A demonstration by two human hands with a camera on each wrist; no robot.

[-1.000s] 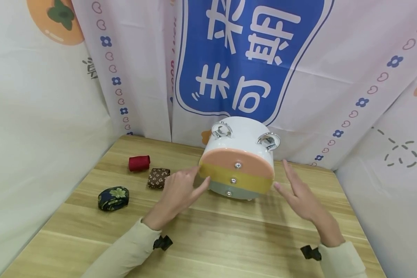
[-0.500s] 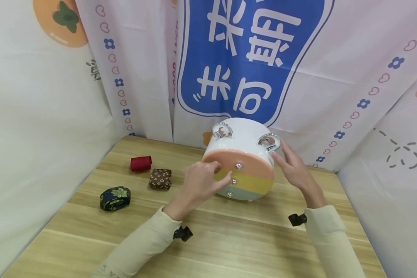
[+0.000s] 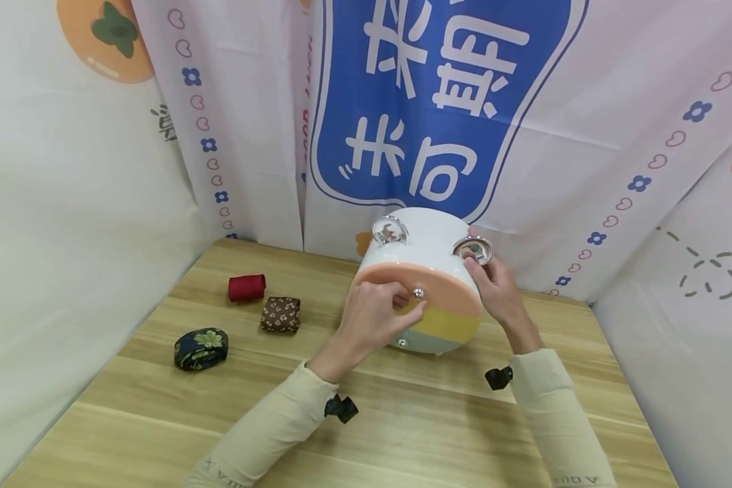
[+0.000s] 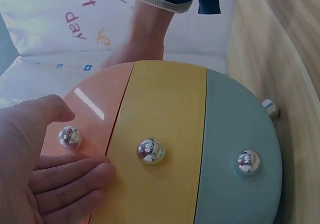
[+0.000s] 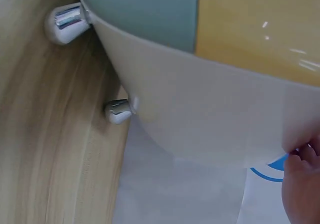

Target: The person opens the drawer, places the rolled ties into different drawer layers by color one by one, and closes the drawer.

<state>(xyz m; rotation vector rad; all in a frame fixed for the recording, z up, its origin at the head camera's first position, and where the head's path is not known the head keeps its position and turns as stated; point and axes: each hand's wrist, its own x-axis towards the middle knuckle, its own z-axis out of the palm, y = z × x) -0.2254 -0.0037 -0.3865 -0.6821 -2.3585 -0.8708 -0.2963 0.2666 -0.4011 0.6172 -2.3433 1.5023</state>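
A rounded white drawer box (image 3: pixel 430 234) stands on the table with orange, yellow and grey-green drawer fronts. Two silver ring-shaped ears top it. My left hand (image 3: pixel 372 312) is at the orange front (image 4: pixel 97 97), its thumb and fingers on either side of the top silver knob (image 4: pixel 70 137), with a visible gap around it. Below sit the yellow drawer's knob (image 4: pixel 151 151) and the grey-green drawer's knob (image 4: pixel 247 162). My right hand (image 3: pixel 497 288) grips the box at its right ear (image 3: pixel 472 249), thumb in front and fingers partly hidden behind.
To the left lie a red cloth roll (image 3: pixel 247 288), a brown flowered roll (image 3: pixel 280 315) and a navy flowered roll (image 3: pixel 201 349). A printed curtain (image 3: pixel 250 135) hangs right behind the box. Short silver feet (image 5: pixel 67 23) hold the box off the wooden table (image 3: pixel 402 420).
From beside the box, my left hand has moved right and up to the top knob. My right hand has come in from the right and taken hold at the right ear.
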